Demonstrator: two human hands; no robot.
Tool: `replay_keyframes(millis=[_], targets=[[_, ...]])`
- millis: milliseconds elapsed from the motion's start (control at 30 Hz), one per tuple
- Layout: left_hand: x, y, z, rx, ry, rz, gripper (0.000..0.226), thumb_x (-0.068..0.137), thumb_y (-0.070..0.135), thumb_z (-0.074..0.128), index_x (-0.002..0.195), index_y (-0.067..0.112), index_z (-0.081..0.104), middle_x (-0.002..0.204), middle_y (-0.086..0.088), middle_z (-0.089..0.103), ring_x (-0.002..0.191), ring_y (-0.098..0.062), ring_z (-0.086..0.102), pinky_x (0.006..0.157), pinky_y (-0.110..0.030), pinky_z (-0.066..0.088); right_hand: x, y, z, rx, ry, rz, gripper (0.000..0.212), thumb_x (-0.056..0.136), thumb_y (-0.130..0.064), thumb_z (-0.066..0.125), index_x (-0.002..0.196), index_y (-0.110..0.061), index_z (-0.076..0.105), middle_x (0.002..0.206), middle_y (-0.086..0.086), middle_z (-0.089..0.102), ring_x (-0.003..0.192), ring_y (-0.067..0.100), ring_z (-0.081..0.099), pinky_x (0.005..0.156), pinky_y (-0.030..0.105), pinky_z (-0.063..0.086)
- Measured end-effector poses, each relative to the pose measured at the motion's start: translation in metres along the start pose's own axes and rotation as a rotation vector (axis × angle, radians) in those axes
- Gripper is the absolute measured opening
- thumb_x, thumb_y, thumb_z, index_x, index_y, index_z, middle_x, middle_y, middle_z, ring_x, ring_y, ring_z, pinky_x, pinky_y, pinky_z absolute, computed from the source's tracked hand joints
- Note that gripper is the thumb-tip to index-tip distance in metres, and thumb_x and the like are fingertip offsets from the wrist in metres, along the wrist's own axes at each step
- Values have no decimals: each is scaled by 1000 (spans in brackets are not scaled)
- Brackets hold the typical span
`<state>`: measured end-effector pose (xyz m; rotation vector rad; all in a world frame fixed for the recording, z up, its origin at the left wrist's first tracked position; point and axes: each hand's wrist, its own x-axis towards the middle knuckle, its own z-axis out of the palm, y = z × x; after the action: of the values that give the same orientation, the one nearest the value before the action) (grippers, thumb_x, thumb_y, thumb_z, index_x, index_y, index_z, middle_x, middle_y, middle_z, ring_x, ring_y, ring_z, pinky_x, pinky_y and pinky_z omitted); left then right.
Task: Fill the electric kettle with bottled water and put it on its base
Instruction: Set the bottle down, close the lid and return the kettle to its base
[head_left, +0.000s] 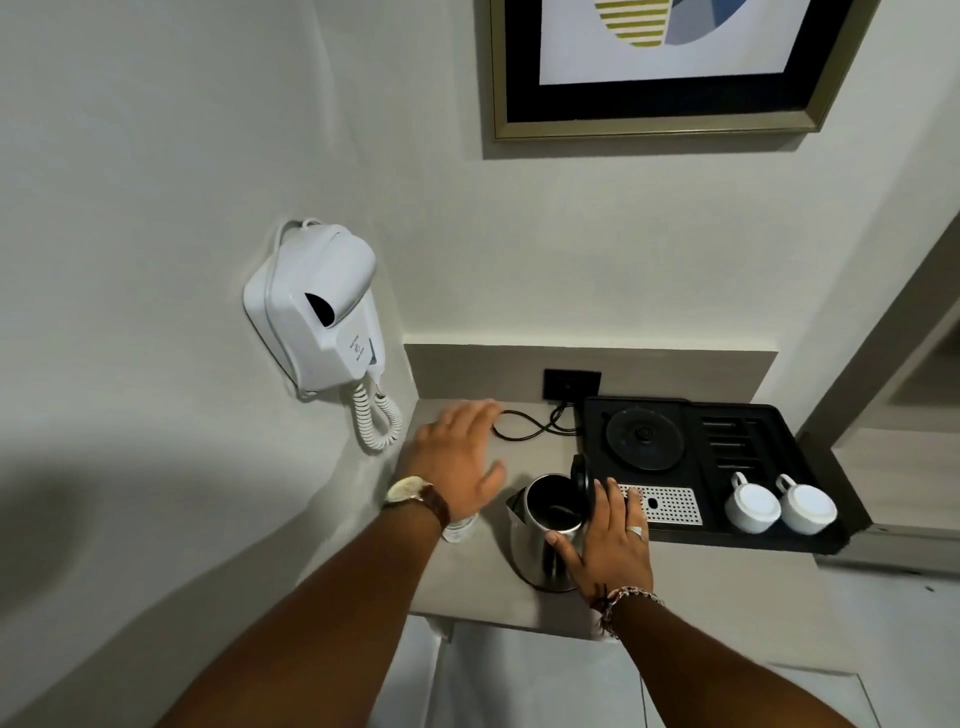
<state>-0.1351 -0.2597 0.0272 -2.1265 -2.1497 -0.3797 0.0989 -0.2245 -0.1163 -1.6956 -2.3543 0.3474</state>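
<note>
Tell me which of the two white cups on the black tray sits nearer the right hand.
The left white ceramic cup, upside down beside the perforated metal drip plate; the other cup sits farther from the right hand.

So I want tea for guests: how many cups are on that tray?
2. Both white cups sit upside down, side by side, at the black tray's front right: one on the left, the other on the right. None appear hidden.

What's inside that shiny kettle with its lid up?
The kettle looks dark inside with a faint glint at the bottom; water cannot be told. The right hand covers its handle side.
</note>
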Motion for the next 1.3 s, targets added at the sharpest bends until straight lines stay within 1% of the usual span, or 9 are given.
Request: replay_keyframes(millis=[100,167,333,600,833,933,1067,1167,1300], targets=[[9,60,24,-68,-159,295,74,94,56,45,159,32,19,165,3,28,152,-27,22,112,-49,28,0,2,-1,-58,-44,-20,104,87,-80,16,161,-7,12,169,17,15,155,43,6,126,52,8],[12,86,40,-17,-287,345,72,98,60,40,160,32,19,169,4,19,156,-28,9,115,-52,22,1,5,0,-100,-86,-43,100,86,-74,12,162,-10,0,171,15,3,156,40,-4,128,52,3],[1,67,60,-19,-274,144,57,99,49,44,151,28,36,162,3,33,154,-25,16,119,-51,25,1,13,-3,-68,-84,-61,102,89,-78,29,162,-11,4,171,12,8,157,37,4,127,48,7],[-22,39,110,-43,-532,55,116,82,56,57,158,22,-24,169,2,-23,155,-25,-19,124,-49,-6,3,15,-6,-105,-131,-77,113,81,-79,43,162,-13,1,171,12,8,157,37,4,127,49,6],[-32,39,125,-11,-455,46,135,71,67,63,156,21,-30,165,1,-33,150,-33,-31,122,-56,-12,3,22,-11,-117,-166,-105,120,76,-79,49,162,-16,-7,172,7,0,158,33,-3,128,49,7],[-25,36,129,-41,-447,59,133,72,74,63,158,22,-25,170,-1,-21,155,-33,-19,122,-55,-6,5,22,-14,42,-93,-96,99,84,-69,47,162,-18,13,170,5,17,157,29,7,128,45,11],[-9,43,140,-327,-425,-161,136,57,73,80,159,25,3,163,-6,29,146,-31,34,115,-46,38,31,18,-13,194,44,43,56,94,-61,42,127,-20,59,127,8,63,122,28,54,106,43,42],[-4,42,150,-428,-355,-225,126,40,74,83,144,32,27,142,3,48,122,-21,55,96,-36,53,48,17,-3,227,102,129,51,93,-66,36,89,-20,58,88,3,64,87,27,59,79,39,42],[1,40,143,-442,-328,-248,124,32,79,79,139,39,27,137,8,53,119,-17,57,91,-29,49,58,14,4,308,206,158,49,90,-66,41,76,-20,53,69,-1,55,69,23,51,66,34,34]])
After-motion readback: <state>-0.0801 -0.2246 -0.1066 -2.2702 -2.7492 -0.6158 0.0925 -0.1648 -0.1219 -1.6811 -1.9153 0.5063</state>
